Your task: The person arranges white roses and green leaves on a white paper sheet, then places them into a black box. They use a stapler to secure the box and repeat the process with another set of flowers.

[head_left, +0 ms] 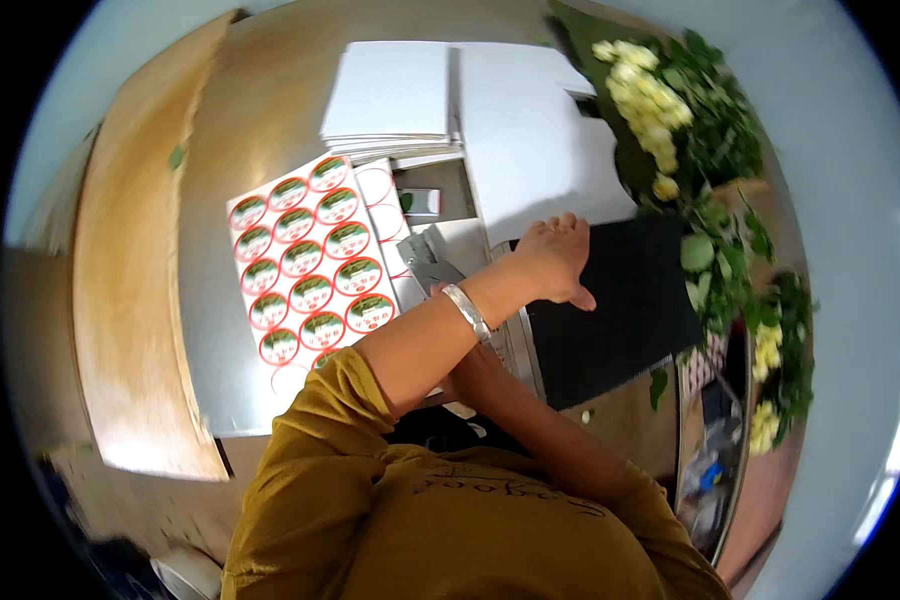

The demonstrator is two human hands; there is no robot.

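My left hand [558, 262] reaches across to the right, a silver bangle [467, 312] on its wrist. Its thumb and fingers are apart, and it holds nothing; it is over the left edge of a black rectangular sheet [620, 300]. My right forearm crosses beneath the left one. Most of my right hand [460, 374] is hidden there, its fingers covered. Close by is a grey metal piece [425, 258] whose kind I cannot make out. Left of my arms lies a sheet of round stickers [300, 258] with red rims, partly over another sticker sheet [378, 190].
White paper [390, 92] is stacked at the back, beside a larger white sheet [530, 130]. A small box [422, 202] lies before the stack. Pale yellow roses [650, 105] with leaves line the right side. A wooden board [140, 260] borders the table's left.
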